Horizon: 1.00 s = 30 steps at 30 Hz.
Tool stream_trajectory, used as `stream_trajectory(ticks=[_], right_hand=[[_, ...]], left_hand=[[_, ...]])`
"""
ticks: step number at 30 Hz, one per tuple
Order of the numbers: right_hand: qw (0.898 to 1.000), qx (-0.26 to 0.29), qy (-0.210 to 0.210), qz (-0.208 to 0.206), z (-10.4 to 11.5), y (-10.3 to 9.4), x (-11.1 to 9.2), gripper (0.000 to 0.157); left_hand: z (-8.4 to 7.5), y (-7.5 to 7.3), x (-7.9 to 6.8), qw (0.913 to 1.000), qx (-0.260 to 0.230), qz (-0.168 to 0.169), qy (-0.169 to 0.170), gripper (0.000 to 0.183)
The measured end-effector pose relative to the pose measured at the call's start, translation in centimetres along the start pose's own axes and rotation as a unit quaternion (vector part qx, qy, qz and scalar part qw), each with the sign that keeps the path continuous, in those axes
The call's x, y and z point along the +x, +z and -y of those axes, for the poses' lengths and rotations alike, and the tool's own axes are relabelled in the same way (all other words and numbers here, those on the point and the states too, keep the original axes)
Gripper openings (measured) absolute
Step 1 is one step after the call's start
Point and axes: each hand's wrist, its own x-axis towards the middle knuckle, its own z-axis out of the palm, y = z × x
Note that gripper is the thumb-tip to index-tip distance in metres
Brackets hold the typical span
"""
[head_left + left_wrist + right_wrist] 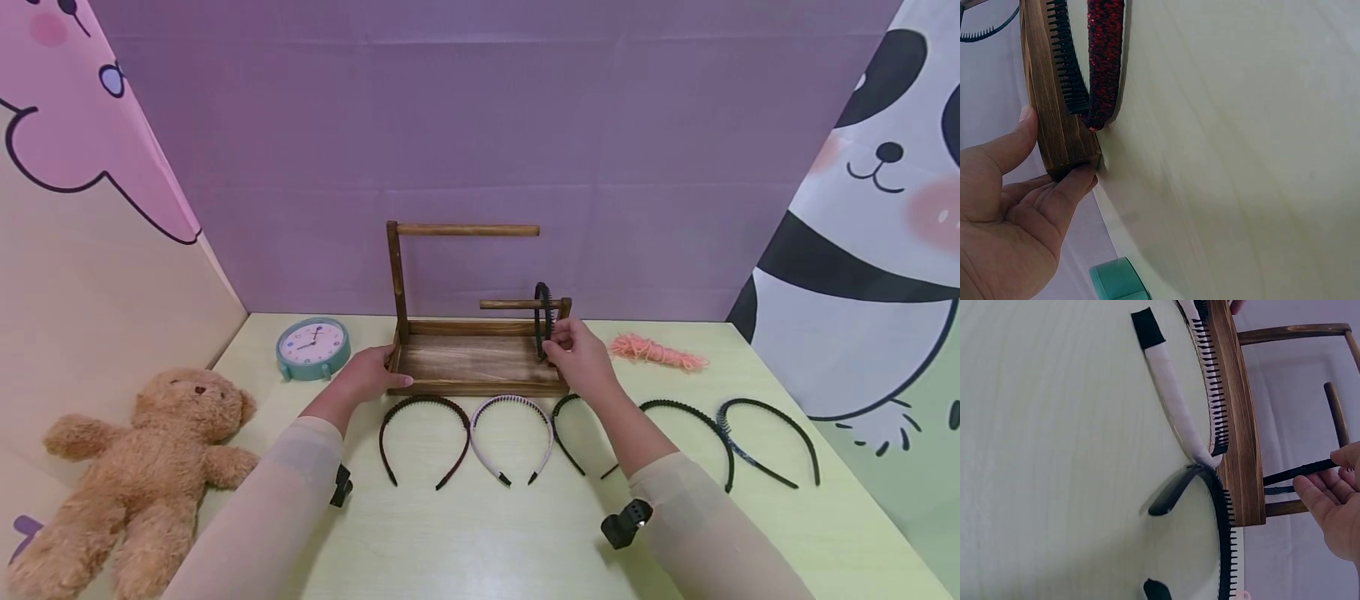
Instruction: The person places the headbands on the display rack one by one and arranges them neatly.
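Observation:
A wooden rack with a tray base and two side bars stands at the back of the table. Over its lower right bar hangs a black headband. My right hand pinches that headband between thumb and fingers, as the right wrist view also shows. With my left hand I grip the left end of the tray; in the left wrist view the thumb lies on the wood and the fingers on its end. The upper bar carries nothing.
Before the rack lie a dark red headband, a white one and several black or dark ones, partly behind my right arm. A teal clock and teddy bear are at left, pink yarn at right.

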Motion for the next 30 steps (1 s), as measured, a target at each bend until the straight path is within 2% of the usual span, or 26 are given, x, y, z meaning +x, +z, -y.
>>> stream_trajectory(ticks=[14, 30], right_hand=[[1.000, 0.001, 0.008, -0.006, -0.8, -0.6, -0.1, 0.035], [1.000, 0.001, 0.012, 0.017, -0.5, -1.5, -0.7, 0.038]], left_hand=[[-0.1, 0.0, -0.2, 1.0000, 0.001, 0.000, -0.001, 0.085], [-0.1, 0.0, -0.2, 1.0000, 0.003, 0.002, 0.004, 0.084]])
